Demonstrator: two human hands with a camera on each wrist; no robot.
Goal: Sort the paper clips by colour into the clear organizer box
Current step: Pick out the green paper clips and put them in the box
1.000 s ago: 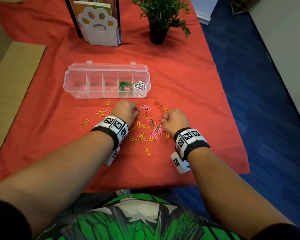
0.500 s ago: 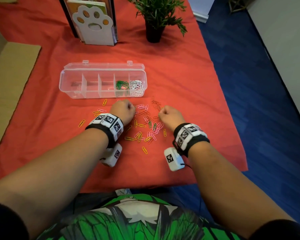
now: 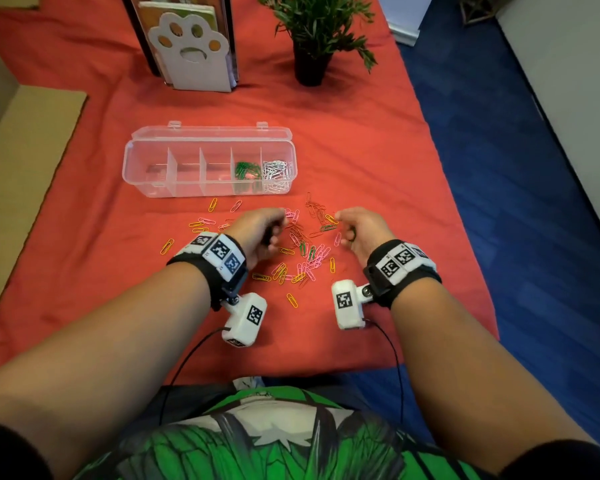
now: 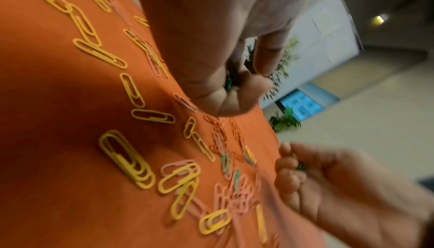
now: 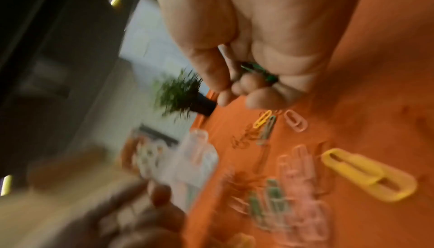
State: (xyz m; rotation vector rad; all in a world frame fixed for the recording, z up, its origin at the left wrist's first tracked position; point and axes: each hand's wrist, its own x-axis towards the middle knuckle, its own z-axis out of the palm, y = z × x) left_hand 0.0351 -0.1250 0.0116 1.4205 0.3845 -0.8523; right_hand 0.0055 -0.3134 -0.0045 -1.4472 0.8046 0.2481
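Note:
Loose paper clips (image 3: 302,252) in yellow, pink, green and orange lie scattered on the red cloth in front of the clear organizer box (image 3: 146,168). Green clips (image 3: 246,169) fill its fourth compartment from the left, white clips (image 3: 276,171) the rightmost one. My left hand (image 3: 274,233) hovers at the pile's left edge, fingers curled round a few green clips (image 4: 228,83). At the pile's right edge my right hand (image 3: 347,233) is also curled, holding green clips (image 5: 258,73) in its palm. In the left wrist view the right hand (image 4: 328,177) shows a green clip too.
A paw-shaped book stand (image 3: 191,50) and a potted plant (image 3: 312,36) stand at the table's far side. The three left compartments of the box hold no clips. Blue floor (image 3: 516,202) drops off past the table's right edge; a cardboard surface (image 3: 21,150) lies on the left.
Both hands have rolled from knuckles-up to palms facing each other and moved slightly apart over the pile. The head view has shifted closer.

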